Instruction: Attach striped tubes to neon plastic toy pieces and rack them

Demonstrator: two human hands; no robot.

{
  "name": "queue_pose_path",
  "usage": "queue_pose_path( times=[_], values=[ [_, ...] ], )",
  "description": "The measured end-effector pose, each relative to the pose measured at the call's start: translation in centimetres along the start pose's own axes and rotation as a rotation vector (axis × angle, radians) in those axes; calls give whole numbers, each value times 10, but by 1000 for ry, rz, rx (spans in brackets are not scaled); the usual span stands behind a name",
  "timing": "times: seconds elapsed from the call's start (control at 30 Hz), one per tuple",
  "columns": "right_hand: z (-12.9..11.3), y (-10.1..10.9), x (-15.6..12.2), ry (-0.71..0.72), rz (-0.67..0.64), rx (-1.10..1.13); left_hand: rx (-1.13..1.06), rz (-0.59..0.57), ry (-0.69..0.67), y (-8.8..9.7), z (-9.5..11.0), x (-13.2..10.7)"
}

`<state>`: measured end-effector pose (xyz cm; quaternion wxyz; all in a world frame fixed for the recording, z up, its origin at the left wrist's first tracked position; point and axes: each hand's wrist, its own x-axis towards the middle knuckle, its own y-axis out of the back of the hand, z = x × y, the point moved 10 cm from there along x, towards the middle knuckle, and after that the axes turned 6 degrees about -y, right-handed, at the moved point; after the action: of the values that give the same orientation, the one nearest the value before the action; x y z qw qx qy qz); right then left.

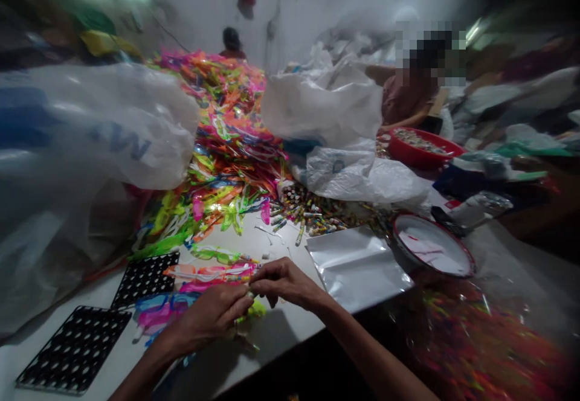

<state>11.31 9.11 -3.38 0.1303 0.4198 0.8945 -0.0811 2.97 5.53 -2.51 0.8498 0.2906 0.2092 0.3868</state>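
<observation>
My left hand (pixel 212 313) is closed low over the white table, its fingers curled around something mostly hidden. A bright yellow-green plastic piece (pixel 256 309) shows just beyond those fingers. My right hand (pixel 287 283) meets it from the right, thumb and fingers pinched together on something too small to make out. Right behind the hands lie orange and pink plastic toy glasses (pixel 203 273) with white straps and a small patterned tube at one end. Blue and pink toy glasses (pixel 158 313) lie left of my left hand.
Two black perforated trays (pixel 75 349) lie at the left. A tall heap of coloured toy glasses (pixel 231 123) rises behind, beside loose small tubes (pixel 317 214). Clear plastic sheets (pixel 357 265), a red-rimmed basin (pixel 432 247) and a red bowl (pixel 421 147) stand right. Another person (pixel 408 96) sits beyond.
</observation>
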Motion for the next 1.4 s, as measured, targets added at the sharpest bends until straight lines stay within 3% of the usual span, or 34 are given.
queue_pose_path(
  times=[0.07,0.17,0.23,0.33,0.4,0.5,0.63,0.77,0.9,1.0,1.07,1.13,1.27,1.4],
  values=[
    [9,27,11,-35,82,-54,172,51,38,12,-19,-10],
    [2,98,26,-30,426,-395,451,229,84,50,-38,-17],
    [-7,132,37,-94,603,-749,561,274,118,72,-47,-5],
    [-11,153,59,-223,700,-1002,547,302,244,99,-64,36],
    [-10,153,69,-272,734,-1034,500,396,348,116,-78,65],
    [-6,144,78,-336,761,-1108,466,513,391,126,-91,103],
    [1,138,79,-358,774,-1154,364,616,372,120,-104,129],
    [3,133,75,-287,751,-1144,233,661,305,111,-108,140],
    [-6,134,61,-158,730,-970,106,765,257,123,-107,135],
    [-16,137,48,18,650,-459,-13,833,166,138,-96,123],
    [-23,130,43,73,535,-118,-123,869,84,144,-84,112],
    [-35,120,39,93,456,84,-224,907,4,145,-67,98],
    [-73,96,26,185,394,232,-545,932,-101,126,-36,73],
    [-94,69,18,227,281,176,-879,701,-86,83,-17,70]
  ],
)
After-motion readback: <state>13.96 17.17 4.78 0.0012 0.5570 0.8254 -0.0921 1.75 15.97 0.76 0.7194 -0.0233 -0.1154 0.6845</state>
